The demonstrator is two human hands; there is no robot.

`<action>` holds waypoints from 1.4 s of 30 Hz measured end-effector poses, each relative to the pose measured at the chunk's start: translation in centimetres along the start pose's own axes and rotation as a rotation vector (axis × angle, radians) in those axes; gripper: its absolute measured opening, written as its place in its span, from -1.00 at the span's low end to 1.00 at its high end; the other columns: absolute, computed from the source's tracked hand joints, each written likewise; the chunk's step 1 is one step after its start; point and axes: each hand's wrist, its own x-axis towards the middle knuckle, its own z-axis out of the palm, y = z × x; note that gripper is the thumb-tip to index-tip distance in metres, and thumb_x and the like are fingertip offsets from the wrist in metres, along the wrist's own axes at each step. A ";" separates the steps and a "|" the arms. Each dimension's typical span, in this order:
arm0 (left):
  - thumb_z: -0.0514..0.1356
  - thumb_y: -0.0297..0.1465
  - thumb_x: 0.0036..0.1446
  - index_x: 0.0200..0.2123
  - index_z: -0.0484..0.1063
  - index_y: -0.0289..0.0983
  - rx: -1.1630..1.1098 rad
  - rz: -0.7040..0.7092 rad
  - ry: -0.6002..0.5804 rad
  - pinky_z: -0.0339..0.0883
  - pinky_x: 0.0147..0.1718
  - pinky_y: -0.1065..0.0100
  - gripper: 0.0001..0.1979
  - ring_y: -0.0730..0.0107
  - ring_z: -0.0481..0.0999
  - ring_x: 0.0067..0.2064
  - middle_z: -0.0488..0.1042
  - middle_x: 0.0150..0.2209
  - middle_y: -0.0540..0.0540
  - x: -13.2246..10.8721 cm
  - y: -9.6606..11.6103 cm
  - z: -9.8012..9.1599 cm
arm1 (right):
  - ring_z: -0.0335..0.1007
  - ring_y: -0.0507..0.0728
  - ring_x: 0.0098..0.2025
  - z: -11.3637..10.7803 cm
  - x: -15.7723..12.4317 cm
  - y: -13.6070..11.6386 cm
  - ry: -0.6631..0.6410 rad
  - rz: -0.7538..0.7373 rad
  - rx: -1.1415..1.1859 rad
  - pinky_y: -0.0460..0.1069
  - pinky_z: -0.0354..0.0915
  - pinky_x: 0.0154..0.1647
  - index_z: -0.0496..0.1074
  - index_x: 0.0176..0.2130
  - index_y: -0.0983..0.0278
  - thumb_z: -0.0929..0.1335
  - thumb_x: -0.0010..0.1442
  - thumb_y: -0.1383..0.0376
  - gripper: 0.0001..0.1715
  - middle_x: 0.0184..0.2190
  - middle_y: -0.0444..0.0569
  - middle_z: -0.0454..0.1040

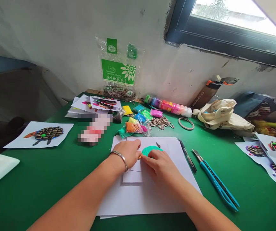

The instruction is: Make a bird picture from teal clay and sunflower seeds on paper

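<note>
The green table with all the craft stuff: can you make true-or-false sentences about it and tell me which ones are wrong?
1. The flat teal clay piece lies on the white paper. True.
2. The silver metal bracelet is on the right wrist. False: the bracelet is on the left wrist.
3. The blue craft knife lies right of the slim black pen. True.
4. The clear plastic seed bag with green labels lies flat. False: the bag stands upright by the pale wall.
</note>
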 end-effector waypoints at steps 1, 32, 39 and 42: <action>0.04 -0.29 0.09 -0.23 0.37 -0.13 0.000 -0.003 -0.001 0.26 -0.42 0.29 -0.81 0.10 0.52 -0.27 0.55 -0.34 -0.10 0.0 0.0 0.0 | 0.27 0.08 -0.36 -0.1 0.0 0.1 0.005 0.010 0.021 -0.03 0.06 -0.34 0.48 -0.10 0.16 0.24 0.20 0.45 -0.64 -0.39 -0.03 0.40; -0.07 -0.34 0.19 -0.21 0.35 -0.12 0.041 -0.002 0.029 0.21 -0.47 0.27 -0.77 0.08 0.53 -0.31 0.55 -0.37 -0.10 0.3 -0.2 0.7 | 0.16 0.11 -0.29 0.8 1.0 0.3 0.194 -0.001 -0.066 0.00 0.02 -0.26 0.50 -0.24 0.13 0.34 0.09 0.46 -0.72 -0.35 -0.04 0.40; -0.08 -0.36 0.19 -0.21 0.35 -0.11 0.045 -0.001 0.026 0.22 -0.47 0.28 -0.78 0.09 0.53 -0.32 0.55 -0.37 -0.10 0.3 -0.2 0.7 | 0.17 0.09 -0.30 0.5 0.7 0.7 0.232 -0.008 -0.015 0.00 0.01 -0.28 0.49 -0.18 0.11 0.30 0.13 0.47 -0.67 -0.31 -0.03 0.39; -0.07 -0.35 0.19 -0.20 0.35 -0.11 0.047 -0.002 0.025 0.23 -0.47 0.27 -0.77 0.08 0.53 -0.31 0.55 -0.37 -0.10 0.4 -0.2 0.7 | 0.19 0.10 -0.28 0.7 0.8 0.5 0.182 -0.011 -0.023 0.02 0.03 -0.23 0.50 -0.21 0.11 0.32 0.11 0.47 -0.68 -0.33 -0.04 0.39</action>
